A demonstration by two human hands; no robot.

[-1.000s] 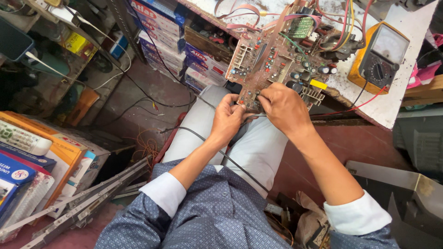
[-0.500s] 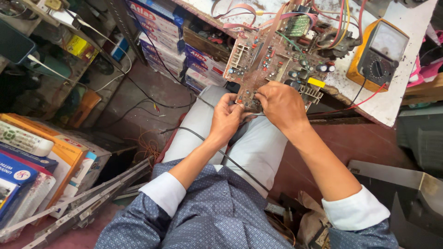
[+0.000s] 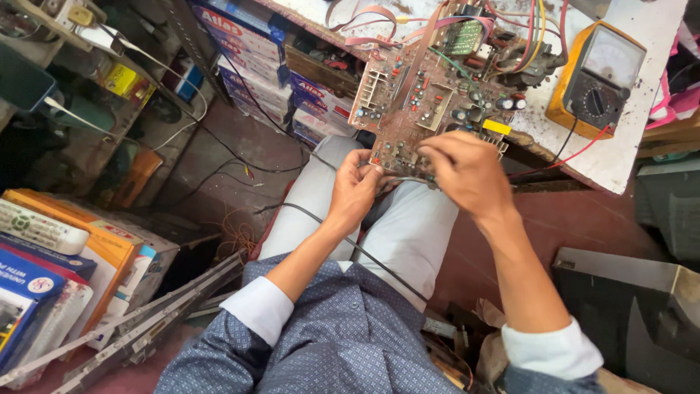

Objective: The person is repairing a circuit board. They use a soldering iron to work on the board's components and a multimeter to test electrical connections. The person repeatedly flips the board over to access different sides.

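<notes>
Circuit board (image 3: 426,102): light, stiff, fragile parts, so edge grip only imo. Left hand (image 3: 355,191) pinches bottom edge, right hand (image 3: 467,169) curled over near corner, grip unclear.

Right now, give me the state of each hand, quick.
Left hand: closed, pinching the near edge of the brown circuit board.
Right hand: fingers curled on the same edge of the board; what it holds cannot be told.
</notes>
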